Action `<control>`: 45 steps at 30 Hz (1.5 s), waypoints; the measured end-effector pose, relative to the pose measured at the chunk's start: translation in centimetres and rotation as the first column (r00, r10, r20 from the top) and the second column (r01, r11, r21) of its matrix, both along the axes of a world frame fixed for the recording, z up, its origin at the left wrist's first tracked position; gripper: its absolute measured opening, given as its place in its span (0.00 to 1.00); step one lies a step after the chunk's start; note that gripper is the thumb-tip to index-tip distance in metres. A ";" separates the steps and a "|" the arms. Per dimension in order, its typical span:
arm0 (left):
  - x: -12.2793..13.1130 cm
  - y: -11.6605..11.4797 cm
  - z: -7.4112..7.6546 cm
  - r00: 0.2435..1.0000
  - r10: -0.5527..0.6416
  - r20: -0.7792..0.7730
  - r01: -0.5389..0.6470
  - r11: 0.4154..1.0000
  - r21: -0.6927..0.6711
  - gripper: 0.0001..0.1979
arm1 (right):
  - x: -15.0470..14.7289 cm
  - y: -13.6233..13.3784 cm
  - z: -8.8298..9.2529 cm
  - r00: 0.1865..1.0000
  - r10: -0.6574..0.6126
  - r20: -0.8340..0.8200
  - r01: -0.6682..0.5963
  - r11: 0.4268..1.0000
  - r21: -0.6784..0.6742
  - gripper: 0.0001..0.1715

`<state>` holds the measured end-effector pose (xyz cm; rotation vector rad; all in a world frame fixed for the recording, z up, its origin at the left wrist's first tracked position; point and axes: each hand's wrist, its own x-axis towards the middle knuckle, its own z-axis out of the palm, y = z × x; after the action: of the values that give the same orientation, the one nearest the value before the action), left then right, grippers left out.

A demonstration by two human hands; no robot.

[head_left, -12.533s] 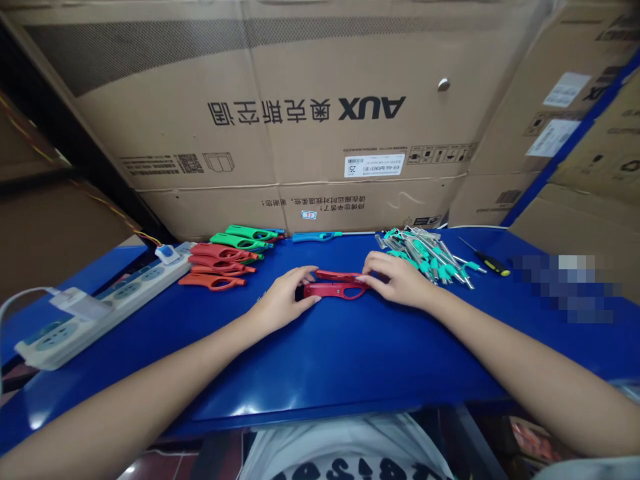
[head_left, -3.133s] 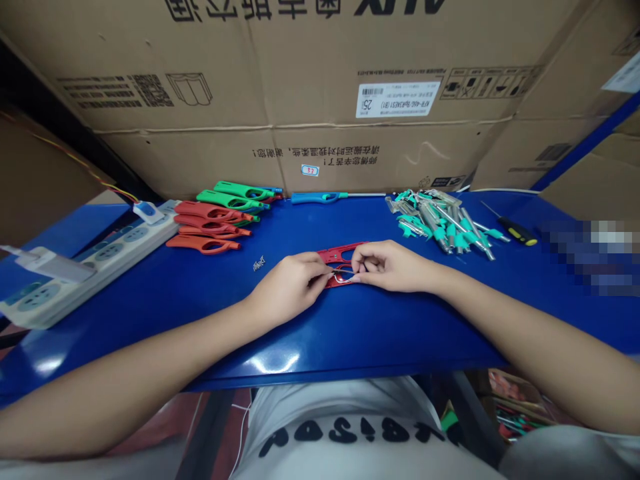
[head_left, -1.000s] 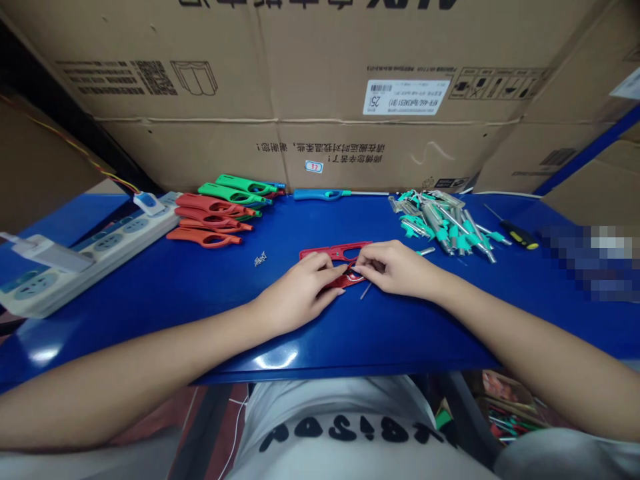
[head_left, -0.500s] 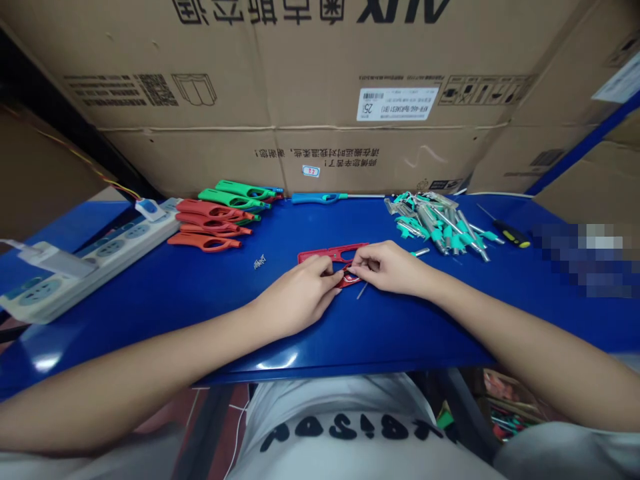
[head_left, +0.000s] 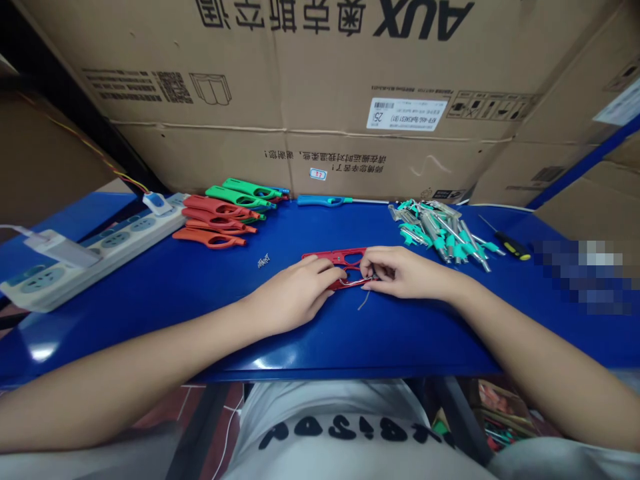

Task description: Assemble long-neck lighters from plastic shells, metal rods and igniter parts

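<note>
Pinching a red plastic lighter body [head_left: 334,257] near the middle of the glossy blue worktop [head_left: 400,353], the right hand [head_left: 407,273] closes narrowly at its right end, while the left hand [head_left: 300,293] lies with curled fingers over its left part. Both hands hold the body, which lies flat with its long side running left to right. A bright metal strip shows between the hands, and a thin wire [head_left: 363,301] runs down to the worktop at about five o'clock from the body.

Clock directions below are counted from the body, with twelve pointing away from the person. At nine o'clock lies a small metal part [head_left: 263,261], and beyond it a white power strip [head_left: 100,257] sits along the worktop's left side. At ten o'clock are fanned red and orange lighter bodies [head_left: 215,217], with green ones [head_left: 240,197] just behind. Near twelve lies a blue lighter [head_left: 320,201]. At two o'clock is a heap of metal barrels with teal parts [head_left: 440,233], and past it a yellow-handled screwdriver [head_left: 510,245]. Large cardboard cartons printed AUX [head_left: 300,100] stand along the far edge, and the floor below shows dull red.
</note>
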<state>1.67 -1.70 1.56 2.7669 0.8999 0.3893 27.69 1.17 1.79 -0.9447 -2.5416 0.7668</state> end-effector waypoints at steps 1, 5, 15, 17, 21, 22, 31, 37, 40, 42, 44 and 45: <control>0.0 0.0 0.0 1.000 -0.004 0.003 0.004 1.000 0.000 0.13 | 0.0 0.0 0.0 1.000 0.004 -0.001 -0.004 1.000 0.004 0.05; 0.0 0.1 -0.1 1.000 -0.025 -0.002 0.025 1.000 0.012 0.14 | -0.1 0.0 -0.1 0.999 0.034 0.001 -0.034 0.999 0.019 0.02; 0.0 0.1 -0.2 0.999 -0.024 -0.035 0.025 0.999 0.026 0.16 | 0.4 -0.1 0.4 0.999 0.005 0.051 -0.009 0.996 0.084 0.06; 0.0 0.1 -0.1 0.999 -0.024 -0.037 0.025 0.999 0.028 0.16 | 0.7 0.0 0.5 0.998 0.000 0.066 -0.006 0.996 0.093 0.08; 0.1 0.1 0.0 0.999 -0.016 -0.047 0.017 0.999 0.038 0.16 | 0.8 0.1 0.6 0.996 0.027 0.085 -0.034 0.996 0.085 0.07; 0.1 0.0 0.0 0.999 -0.014 -0.050 0.016 0.999 0.040 0.16 | 0.8 0.1 0.6 0.996 0.028 0.087 -0.035 0.996 0.086 0.07; 0.1 0.0 0.1 0.997 -0.011 -0.075 0.015 0.999 0.050 0.16 | 0.8 0.1 0.5 0.994 0.055 0.097 -0.065 0.992 0.105 0.07; 0.2 -0.2 0.0 0.995 -0.002 -0.098 0.008 0.998 0.067 0.16 | 0.7 -0.1 0.6 0.987 0.093 0.131 -0.114 0.980 0.161 0.07; 0.2 -0.3 0.1 0.995 0.000 -0.105 0.007 0.998 0.066 0.16 | 0.6 -0.2 0.5 0.992 0.078 0.096 -0.094 0.981 0.167 0.10; 0.2 -0.3 0.1 0.994 -0.002 -0.106 0.009 0.998 0.068 0.16 | 0.5 -0.1 0.5 0.997 0.049 0.063 -0.058 0.987 0.150 0.11; 0.1 -0.3 0.1 0.995 -0.005 -0.103 0.013 0.997 0.073 0.17 | 0.4 0.0 0.4 0.999 0.018 0.036 -0.022 0.992 0.127 0.10; 0.1 -0.3 0.1 0.995 -0.006 -0.101 0.014 0.997 0.076 0.17 | 0.3 0.0 0.4 1.000 0.005 0.028 -0.008 0.993 0.119 0.09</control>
<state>1.81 -2.03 1.68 2.8828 0.9112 0.2913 28.03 1.21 2.14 -0.9150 -2.5829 0.6006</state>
